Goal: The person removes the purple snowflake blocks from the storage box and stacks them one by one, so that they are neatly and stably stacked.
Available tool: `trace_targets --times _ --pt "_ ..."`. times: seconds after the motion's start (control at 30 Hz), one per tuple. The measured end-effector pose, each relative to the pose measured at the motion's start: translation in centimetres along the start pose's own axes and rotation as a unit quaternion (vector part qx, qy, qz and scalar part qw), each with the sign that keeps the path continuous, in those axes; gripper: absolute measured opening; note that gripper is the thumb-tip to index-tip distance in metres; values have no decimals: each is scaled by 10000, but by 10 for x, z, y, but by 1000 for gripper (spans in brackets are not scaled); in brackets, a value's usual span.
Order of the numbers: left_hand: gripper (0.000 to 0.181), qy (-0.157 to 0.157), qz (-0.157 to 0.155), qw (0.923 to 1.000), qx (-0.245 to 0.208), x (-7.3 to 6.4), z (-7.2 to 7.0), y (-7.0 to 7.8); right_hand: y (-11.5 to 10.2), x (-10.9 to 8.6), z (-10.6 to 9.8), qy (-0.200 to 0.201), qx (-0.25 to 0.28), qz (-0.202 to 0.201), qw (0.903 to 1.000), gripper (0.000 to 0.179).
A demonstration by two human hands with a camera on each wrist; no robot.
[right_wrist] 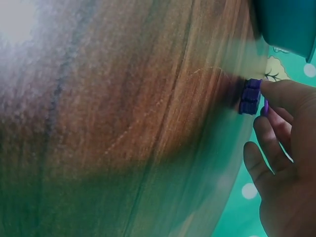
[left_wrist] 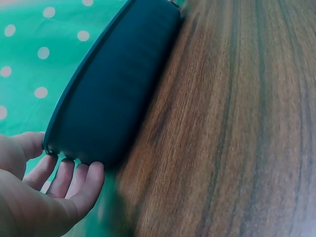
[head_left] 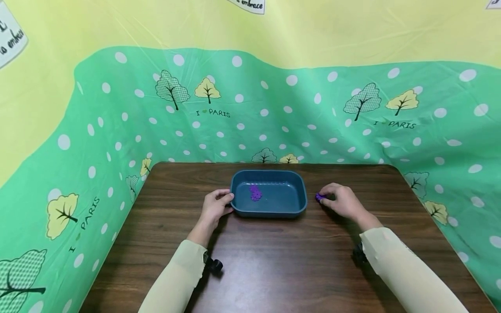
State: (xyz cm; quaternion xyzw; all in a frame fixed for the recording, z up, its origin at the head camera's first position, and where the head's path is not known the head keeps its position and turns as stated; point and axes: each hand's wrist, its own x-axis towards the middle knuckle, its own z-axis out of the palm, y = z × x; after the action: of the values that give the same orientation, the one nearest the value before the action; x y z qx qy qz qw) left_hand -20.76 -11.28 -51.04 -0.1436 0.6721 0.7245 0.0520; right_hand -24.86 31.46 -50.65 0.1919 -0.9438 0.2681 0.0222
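A dark blue rectangular tray (head_left: 270, 214) stands on the table, with small purple pieces (head_left: 255, 192) lying flat on the left part of its floor. My left hand (head_left: 215, 205) grips the tray's left end. In the left wrist view the thumb lies at the rim and the other fingertips press against the outer wall (left_wrist: 113, 94). To the right of the tray, my right hand (head_left: 341, 201) pinches a small purple piece with a ridged, scalloped side (right_wrist: 251, 96) between thumb and fingers, low over the tabletop. Part of that piece is hidden behind the fingers.
The brown wood-grain table (head_left: 274, 261) runs back to a green and yellow printed cloth (head_left: 219, 139), which hangs behind it and along its sides. A black wrist camera (head_left: 214, 265) juts from the left sleeve.
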Motion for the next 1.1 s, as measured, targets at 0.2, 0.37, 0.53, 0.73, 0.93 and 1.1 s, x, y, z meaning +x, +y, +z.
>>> trace_targets --times 0.2,0.37,0.53,0.73,0.93,1.1 --pt "34 81 14 10000 38 -2 1 3 2 0 0 40 -58 29 10000 19" --pt "34 127 -5 9999 22 -3 2 4 3 0 1 82 -90 32 9999 19" --pt "34 97 -47 9999 -10 -2 1 3 3 0 3 104 -106 42 9999 18" --pt "38 16 -108 9999 -29 -1 0 2 5 1 3 87 -126 55 9999 18" --pt "40 -63 -149 9999 -54 -1 0 2 6 0 3 67 -165 30 9998 18" --pt "39 -51 -145 9998 -84 1 -1 1 4 0 2 17 -154 4 9999 19"
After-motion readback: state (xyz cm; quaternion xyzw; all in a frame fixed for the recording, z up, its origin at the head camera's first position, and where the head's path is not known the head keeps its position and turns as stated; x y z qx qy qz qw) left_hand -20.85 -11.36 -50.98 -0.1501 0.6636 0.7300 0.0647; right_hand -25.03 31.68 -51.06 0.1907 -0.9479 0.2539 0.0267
